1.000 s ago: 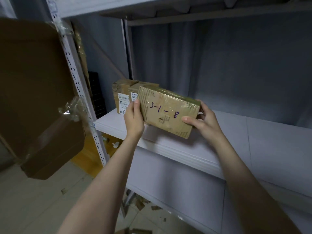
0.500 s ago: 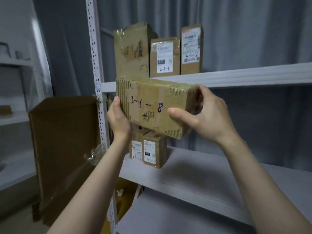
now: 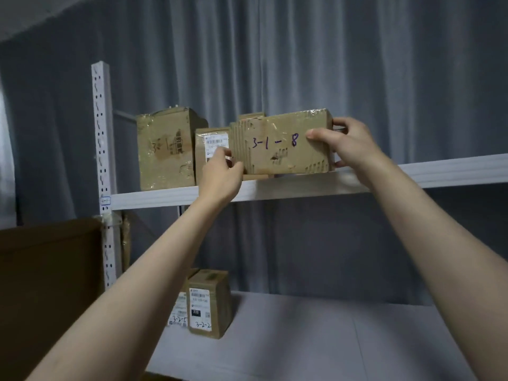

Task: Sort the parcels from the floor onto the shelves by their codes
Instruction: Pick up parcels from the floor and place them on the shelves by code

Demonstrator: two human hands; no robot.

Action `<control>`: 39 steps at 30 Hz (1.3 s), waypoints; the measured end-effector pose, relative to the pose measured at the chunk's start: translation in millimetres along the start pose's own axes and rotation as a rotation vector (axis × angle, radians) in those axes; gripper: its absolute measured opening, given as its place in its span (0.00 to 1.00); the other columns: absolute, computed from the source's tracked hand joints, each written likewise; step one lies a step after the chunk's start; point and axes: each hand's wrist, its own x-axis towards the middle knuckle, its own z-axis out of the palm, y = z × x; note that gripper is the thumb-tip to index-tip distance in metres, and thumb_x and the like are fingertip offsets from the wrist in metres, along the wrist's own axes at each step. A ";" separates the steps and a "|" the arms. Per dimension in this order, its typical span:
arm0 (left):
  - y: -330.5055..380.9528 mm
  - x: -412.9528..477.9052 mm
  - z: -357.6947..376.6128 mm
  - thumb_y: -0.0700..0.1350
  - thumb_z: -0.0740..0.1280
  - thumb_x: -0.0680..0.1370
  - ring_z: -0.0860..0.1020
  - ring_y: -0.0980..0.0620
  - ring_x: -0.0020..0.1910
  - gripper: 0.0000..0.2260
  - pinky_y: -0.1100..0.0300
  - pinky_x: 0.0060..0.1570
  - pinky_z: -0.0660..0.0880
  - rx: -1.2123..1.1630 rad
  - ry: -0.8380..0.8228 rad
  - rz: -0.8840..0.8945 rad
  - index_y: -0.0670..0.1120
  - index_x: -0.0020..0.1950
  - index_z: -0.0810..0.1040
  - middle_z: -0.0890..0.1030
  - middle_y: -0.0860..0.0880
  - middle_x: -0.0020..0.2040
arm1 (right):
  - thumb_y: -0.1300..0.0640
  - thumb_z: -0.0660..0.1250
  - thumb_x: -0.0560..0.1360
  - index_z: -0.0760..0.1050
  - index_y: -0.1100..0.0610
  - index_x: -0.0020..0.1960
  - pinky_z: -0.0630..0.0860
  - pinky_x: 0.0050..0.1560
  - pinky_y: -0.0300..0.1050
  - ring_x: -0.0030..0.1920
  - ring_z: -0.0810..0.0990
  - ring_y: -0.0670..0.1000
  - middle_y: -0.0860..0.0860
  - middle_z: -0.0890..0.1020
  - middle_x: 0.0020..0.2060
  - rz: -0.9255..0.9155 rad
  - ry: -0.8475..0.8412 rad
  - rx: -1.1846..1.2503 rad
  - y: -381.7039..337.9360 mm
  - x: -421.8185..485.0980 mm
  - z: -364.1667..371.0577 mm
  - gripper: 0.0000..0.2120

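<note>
Cardboard under tape, so I judge the parcel (image 3: 280, 144) light, fairly stiff and a little slick, best held by its short ends; my left hand (image 3: 220, 174) has its fingers curled on the lower left corner, and my right hand (image 3: 349, 144) clamps the right end, thumb on the front. Its long axis runs left to right along the upper shelf (image 3: 439, 171), the 3-1-8 face toward me, base at the shelf's lip; other parcels (image 3: 165, 149) stand just beside and behind.
</note>
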 end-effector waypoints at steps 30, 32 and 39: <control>-27.2 98.9 102.2 0.56 0.69 0.73 0.76 0.47 0.58 0.11 0.48 0.63 0.72 0.420 -0.392 -0.022 0.55 0.52 0.80 0.80 0.51 0.59 | 0.55 0.71 0.76 0.67 0.55 0.36 0.71 0.41 0.43 0.45 0.75 0.52 0.49 0.72 0.36 0.168 -0.218 -0.803 73.1 109.6 -26.4 0.16; -26.5 98.5 101.3 0.61 0.67 0.68 0.76 0.47 0.60 0.16 0.47 0.65 0.71 0.409 -0.423 -0.021 0.58 0.52 0.80 0.80 0.52 0.61 | 0.55 0.69 0.77 0.67 0.55 0.37 0.71 0.39 0.42 0.41 0.75 0.51 0.49 0.72 0.36 0.150 -0.293 -0.845 75.4 113.3 -23.2 0.14; -33.2 98.1 100.0 0.55 0.64 0.79 0.71 0.47 0.68 0.14 0.54 0.68 0.64 0.415 -0.442 0.015 0.56 0.63 0.79 0.76 0.53 0.68 | 0.51 0.70 0.76 0.70 0.57 0.53 0.72 0.53 0.46 0.53 0.75 0.54 0.51 0.75 0.46 0.179 -0.421 -0.815 82.4 120.1 -19.7 0.13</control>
